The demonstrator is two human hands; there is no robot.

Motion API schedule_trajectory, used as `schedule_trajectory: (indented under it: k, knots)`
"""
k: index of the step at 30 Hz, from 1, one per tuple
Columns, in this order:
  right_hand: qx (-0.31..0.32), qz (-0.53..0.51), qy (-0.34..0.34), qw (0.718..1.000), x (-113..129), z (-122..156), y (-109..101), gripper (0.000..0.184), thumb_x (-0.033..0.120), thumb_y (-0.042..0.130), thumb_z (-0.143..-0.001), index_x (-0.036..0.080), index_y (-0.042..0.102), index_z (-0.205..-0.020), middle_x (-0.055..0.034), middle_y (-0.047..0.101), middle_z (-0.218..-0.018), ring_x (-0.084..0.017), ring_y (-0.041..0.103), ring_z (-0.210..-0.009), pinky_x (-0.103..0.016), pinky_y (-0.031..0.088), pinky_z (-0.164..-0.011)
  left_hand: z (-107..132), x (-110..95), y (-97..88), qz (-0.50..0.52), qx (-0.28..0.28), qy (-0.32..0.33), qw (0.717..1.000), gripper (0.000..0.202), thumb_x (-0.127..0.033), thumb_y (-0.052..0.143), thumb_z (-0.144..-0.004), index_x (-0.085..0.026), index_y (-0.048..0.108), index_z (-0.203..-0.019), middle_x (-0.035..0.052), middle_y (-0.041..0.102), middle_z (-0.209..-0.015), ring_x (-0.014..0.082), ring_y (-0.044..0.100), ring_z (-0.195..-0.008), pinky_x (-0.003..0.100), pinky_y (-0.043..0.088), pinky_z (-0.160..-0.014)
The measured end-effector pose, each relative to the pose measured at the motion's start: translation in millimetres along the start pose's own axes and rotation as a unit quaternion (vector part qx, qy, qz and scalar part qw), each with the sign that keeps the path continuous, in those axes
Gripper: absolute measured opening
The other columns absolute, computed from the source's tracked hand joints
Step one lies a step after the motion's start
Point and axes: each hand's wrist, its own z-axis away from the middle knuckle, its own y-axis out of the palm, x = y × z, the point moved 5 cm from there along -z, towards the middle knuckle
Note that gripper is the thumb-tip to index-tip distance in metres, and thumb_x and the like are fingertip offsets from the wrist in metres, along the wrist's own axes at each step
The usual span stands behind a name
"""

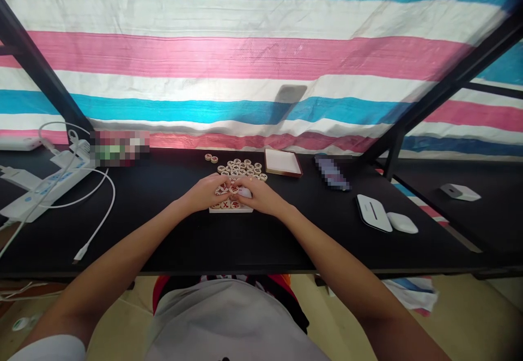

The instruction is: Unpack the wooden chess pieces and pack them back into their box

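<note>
Both hands meet over a small white box [231, 210] near the middle of the black table. Round Chinese chess pieces with red characters [225, 205] lie in rows inside it. My left hand [204, 192] comes in from the left with its fingers curled round a Chinese chess piece [233, 190]. From the other side, my right hand [261, 195] has thumb and fingers closed on the same piece. My fingers cover part of the box. Just beyond them lies a loose cluster of pieces with dark characters [241, 166].
Two red-marked pieces [211, 158] lie apart at the back. The box lid [283, 163] rests behind my right hand. A phone [333, 173], a white device [373, 213] and a white case [402, 222] are rightward. Leftward are a power strip [49, 187] and cables [98, 230].
</note>
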Motion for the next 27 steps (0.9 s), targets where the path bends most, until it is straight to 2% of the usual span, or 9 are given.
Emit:
schedule_trajectory:
  k: [3, 5, 11, 14, 19, 27]
  knots:
    - [-0.007, 0.039, 0.032, 0.999, -8, 0, -3, 0.017, 0.024, 0.058, -0.082, 0.02, 0.058, -0.099, -0.0053, 0.065, -0.098, -0.021, 0.056, -0.093, -0.033, 0.043, -0.084, -1, 7, -5.2, -0.021, -0.029, 0.013, 0.999, 0.019, -0.035, 0.051, -0.087, -0.02, 0.058, -0.097, 0.0028, 0.063, -0.094, 0.0179, 0.057, -0.093, 0.03, 0.045, -0.084]
    - [-0.009, 0.065, 0.055, 0.996, -13, 0, -5, 0.017, 0.021, 0.058, -0.08, 0.019, 0.057, -0.097, -0.0056, 0.064, -0.095, -0.022, 0.055, -0.092, -0.034, 0.042, -0.083, -1, 19, -11.3, -0.057, -0.053, 0.008, 0.997, 0.02, -0.033, 0.049, -0.088, -0.019, 0.058, -0.098, 0.004, 0.064, -0.097, 0.0192, 0.056, -0.095, 0.032, 0.044, -0.087]
    - [0.008, 0.1, 0.065, 0.993, -16, -1, -5, 0.01, 0.019, 0.059, -0.078, 0.019, 0.057, -0.088, -0.0046, 0.063, -0.085, -0.022, 0.053, -0.087, -0.034, 0.041, -0.082, 3, 79, -25.8, -0.136, -0.075, -0.095, 0.983, 0.022, -0.033, 0.046, -0.087, -0.019, 0.06, -0.096, 0.0059, 0.064, -0.095, 0.0226, 0.055, -0.092, 0.036, 0.044, -0.085]
    - [0.02, 0.119, 0.054, 0.991, -13, -1, -4, 0.006, 0.017, 0.058, -0.078, 0.019, 0.057, -0.084, -0.005, 0.062, -0.084, -0.022, 0.052, -0.085, -0.034, 0.041, -0.083, 5, 98, -25.4, -0.155, -0.065, -0.132, 0.977, 0.023, -0.033, 0.048, -0.086, -0.018, 0.061, -0.098, 0.007, 0.063, -0.097, 0.0242, 0.053, -0.096, 0.038, 0.043, -0.087]
    - [0.014, 0.128, 0.041, 0.991, -13, 0, -3, 0.008, 0.013, 0.058, -0.078, 0.018, 0.058, -0.085, -0.0066, 0.061, -0.091, -0.022, 0.052, -0.09, -0.034, 0.041, -0.086, 5, 107, -20.9, -0.191, -0.04, -0.142, 0.971, 0.029, -0.036, 0.049, -0.085, -0.018, 0.061, -0.105, 0.0094, 0.06, -0.108, 0.0271, 0.049, -0.106, 0.041, 0.041, -0.093]
    - [-0.002, 0.126, 0.028, 0.992, -12, 0, -2, 0.007, 0.023, 0.056, -0.085, 0.02, 0.059, -0.091, -0.0065, 0.062, -0.094, -0.021, 0.053, -0.091, -0.035, 0.041, -0.087, 4, 108, -11.4, -0.165, -0.021, -0.123, 0.978, 0.031, -0.037, 0.047, -0.085, -0.019, 0.062, -0.105, 0.0088, 0.059, -0.107, 0.0258, 0.05, -0.104, 0.04, 0.042, -0.092]
